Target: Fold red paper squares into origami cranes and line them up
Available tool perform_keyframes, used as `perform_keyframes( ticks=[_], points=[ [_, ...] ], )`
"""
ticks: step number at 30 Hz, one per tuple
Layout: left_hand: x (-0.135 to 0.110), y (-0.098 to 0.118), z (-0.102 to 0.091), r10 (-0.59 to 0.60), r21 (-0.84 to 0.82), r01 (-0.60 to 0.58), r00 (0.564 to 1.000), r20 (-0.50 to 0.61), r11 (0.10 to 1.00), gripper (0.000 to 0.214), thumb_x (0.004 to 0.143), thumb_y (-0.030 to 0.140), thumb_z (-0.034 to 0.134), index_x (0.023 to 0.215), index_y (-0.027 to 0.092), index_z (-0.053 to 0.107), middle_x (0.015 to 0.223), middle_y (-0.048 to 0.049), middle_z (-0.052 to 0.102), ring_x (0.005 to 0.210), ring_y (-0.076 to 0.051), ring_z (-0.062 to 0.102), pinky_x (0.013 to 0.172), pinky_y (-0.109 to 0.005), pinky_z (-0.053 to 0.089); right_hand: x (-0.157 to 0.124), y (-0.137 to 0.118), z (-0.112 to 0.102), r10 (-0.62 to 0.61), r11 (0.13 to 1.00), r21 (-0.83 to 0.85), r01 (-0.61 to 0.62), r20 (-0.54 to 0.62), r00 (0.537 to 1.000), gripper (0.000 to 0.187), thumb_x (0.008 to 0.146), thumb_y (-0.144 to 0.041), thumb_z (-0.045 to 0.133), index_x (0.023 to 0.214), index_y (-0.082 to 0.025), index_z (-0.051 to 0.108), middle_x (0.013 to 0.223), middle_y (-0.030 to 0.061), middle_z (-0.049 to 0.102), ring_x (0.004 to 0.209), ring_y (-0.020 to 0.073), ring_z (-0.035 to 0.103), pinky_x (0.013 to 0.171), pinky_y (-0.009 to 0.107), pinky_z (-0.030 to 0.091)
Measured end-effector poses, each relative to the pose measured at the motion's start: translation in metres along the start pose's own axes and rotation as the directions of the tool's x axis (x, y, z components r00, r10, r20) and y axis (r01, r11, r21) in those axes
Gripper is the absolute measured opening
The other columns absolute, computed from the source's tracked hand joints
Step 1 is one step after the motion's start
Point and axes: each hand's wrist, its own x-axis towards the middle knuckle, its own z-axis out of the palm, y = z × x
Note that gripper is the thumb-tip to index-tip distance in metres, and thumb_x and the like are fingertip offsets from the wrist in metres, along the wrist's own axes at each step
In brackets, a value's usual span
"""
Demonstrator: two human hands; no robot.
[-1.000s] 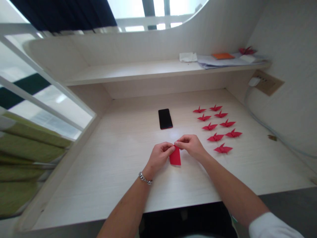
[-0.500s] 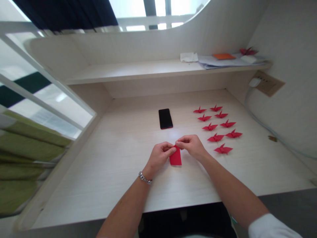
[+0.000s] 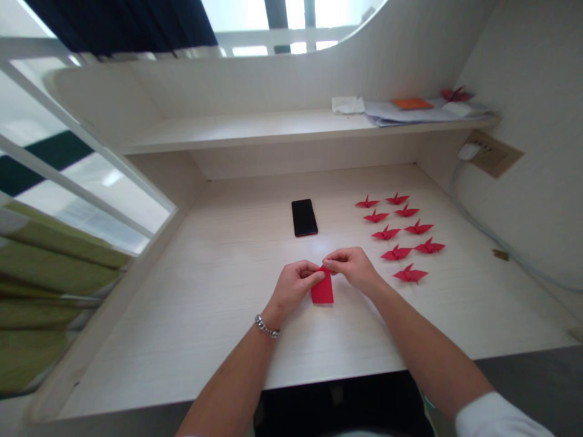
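A small folded piece of red paper (image 3: pixel 323 293) is held between my two hands, low over the desk. My left hand (image 3: pixel 296 283) pinches its upper left side, thumb lying across the front. At the top corner, my right hand (image 3: pixel 353 267) grips the paper between thumb and forefinger. The fingertips cover part of the upper fold, so its exact shape there is hidden. To the right of my hands, several red paper cranes (image 3: pixel 410 274) stand in two rough columns on the desk.
A black phone (image 3: pixel 304 218) lies beyond my hands on the desk (image 3: pixel 204 291). The shelf (image 3: pixel 237 130) above carries papers (image 3: pixel 387 114), an orange square (image 3: pixel 412 104) and a dark red paper crane (image 3: pixel 456 94). A plug with a cable (image 3: pixel 469 151) sits in the right wall.
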Motion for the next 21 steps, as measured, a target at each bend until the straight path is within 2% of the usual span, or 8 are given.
perform_keyframes(
  ticks=[10,21],
  points=[
    [-0.0003,0.0027,0.0006,0.032,0.027,-0.032,0.999,-0.007,0.999,0.026,0.078,0.037,0.068,0.084,0.012,0.070,0.080,-0.0084,0.072,0.068,-0.016,0.063,0.059,-0.024,0.049,0.0009,0.0016,0.0004,0.012,1.000,0.027,-0.011,-0.013,1.000,0.028,0.063,-0.038,0.077,0.074,-0.012,0.074,0.060,0.0043,0.067,0.055,0.0136,0.057,0.056,0.027,0.047],
    [-0.0023,0.0058,-0.0004,0.081,0.051,-0.079,0.996,-0.037,0.996,0.025,0.076,0.038,0.069,0.081,0.013,0.071,0.078,-0.0066,0.072,0.066,-0.015,0.062,0.058,-0.023,0.048,0.0011,0.0026,0.0045,0.055,0.983,0.178,-0.049,-0.031,0.998,0.031,0.056,-0.039,0.082,0.073,-0.014,0.075,0.063,0.0045,0.068,0.059,0.0151,0.060,0.061,0.030,0.050]
  ],
)
